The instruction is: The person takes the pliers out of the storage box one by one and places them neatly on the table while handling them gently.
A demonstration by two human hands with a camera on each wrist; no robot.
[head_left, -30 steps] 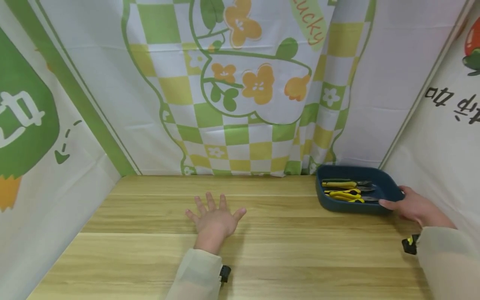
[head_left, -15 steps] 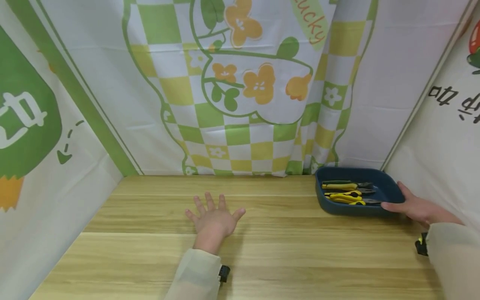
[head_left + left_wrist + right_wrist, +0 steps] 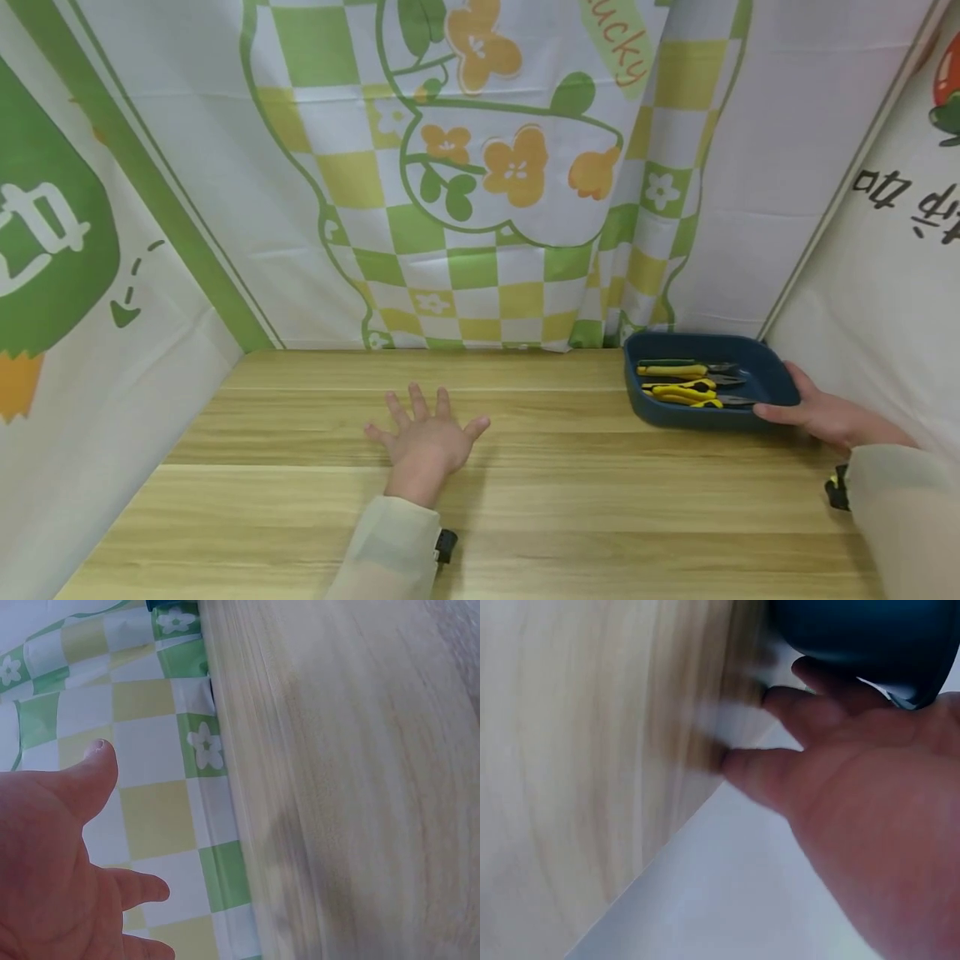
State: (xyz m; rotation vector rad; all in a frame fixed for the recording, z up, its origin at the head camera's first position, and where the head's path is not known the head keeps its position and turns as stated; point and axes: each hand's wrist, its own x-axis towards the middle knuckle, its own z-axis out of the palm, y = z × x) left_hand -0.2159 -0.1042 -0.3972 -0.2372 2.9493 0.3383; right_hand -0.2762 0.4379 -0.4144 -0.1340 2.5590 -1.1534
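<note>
In the head view, my left hand (image 3: 429, 444) is spread palm down over the wooden table (image 3: 555, 500), holding nothing. I cannot tell whether it touches the wood. At the table's back right corner my right hand (image 3: 821, 414) holds the right end of a dark blue tray (image 3: 697, 415). Its thumb lies along the tray's front corner, and the other fingers reach behind the right side. Several pliers (image 3: 675, 371) with yellow handles lie inside, tips to the right. In the right wrist view, the fingers (image 3: 765, 776) are beside and below the tray wall (image 3: 877, 634); the thumb is hidden.
A white curtain (image 3: 472, 267) with green and yellow checks hangs along the table's back edge. White printed walls stand at the left (image 3: 165, 350) and right (image 3: 885, 308), the right one close to my right hand.
The tray has shifted slightly left and my right hand has moved with it, its forearm swinging a little outward. My left hand has stayed nearly still.
</note>
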